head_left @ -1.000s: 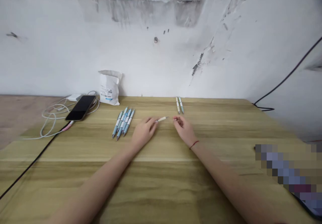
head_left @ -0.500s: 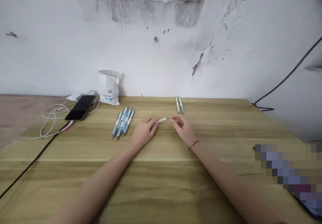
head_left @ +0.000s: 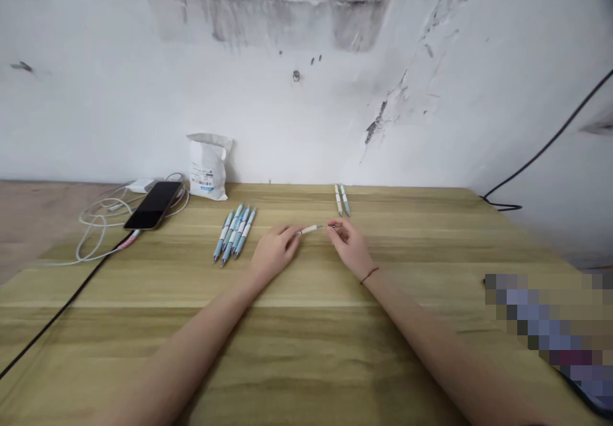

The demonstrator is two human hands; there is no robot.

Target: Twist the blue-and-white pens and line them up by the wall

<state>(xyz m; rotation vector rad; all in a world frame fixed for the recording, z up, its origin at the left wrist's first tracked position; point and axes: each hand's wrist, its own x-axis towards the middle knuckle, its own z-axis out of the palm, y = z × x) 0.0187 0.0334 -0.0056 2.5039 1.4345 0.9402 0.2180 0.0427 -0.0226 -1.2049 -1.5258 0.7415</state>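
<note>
Left hand (head_left: 274, 251) clamped on a white pen barrel (head_left: 309, 229) at frame centre; right hand (head_left: 348, 247) pinching a thin refill (head_left: 322, 226) projecting from it. Loose pens (head_left: 234, 234) lie left.

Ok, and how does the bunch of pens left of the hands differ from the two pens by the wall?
The bunch of pens has several packed side by side, while the two pens by the wall are only a pair. The bunch lies nearer the person, tips slanting down-left; the pair sits at the back edge, tips slanting down-right. Both lie flat on the wooden tabletop.
</note>
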